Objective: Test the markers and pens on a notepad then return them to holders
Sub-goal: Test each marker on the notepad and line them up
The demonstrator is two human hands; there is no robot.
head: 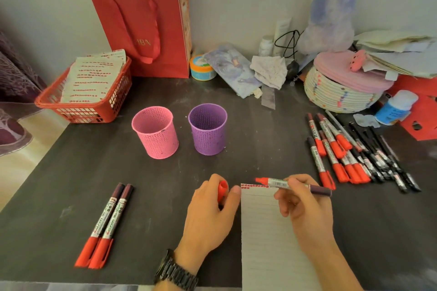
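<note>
In the lower middle of the frame, the right hand (305, 205) grips an open marker (275, 182) with the fingers curled around its barrel. The marker lies almost level, its red tip points to the left, and it is over the top edge of the notepad (264, 231). I cannot tell if the tip touches the paper. The notepad is a lined white sheet that reaches from the centre down to the bottom edge of the frame, and it has a row of small red marks along its top.

Just left of the notepad, the left hand (210, 210) pinches the red cap (222, 192) between the thumb and the curled fingers. This wrist carries a dark watch (175, 271).

In the lower left, two capped markers (104, 224) lie side by side on the dark table (142, 184), touching each other. In the right part of the frame there is a pile of markers and pens (350, 151), with red caps and black bodies mixed.

Above the hands, in the centre, a pink holder (156, 134) and a purple holder (208, 129) stand upright, near each other but apart. In the upper left, a red basket (82, 92) holds printed sheets, and a red paper bag (144, 26) stands behind it against the wall.
</note>
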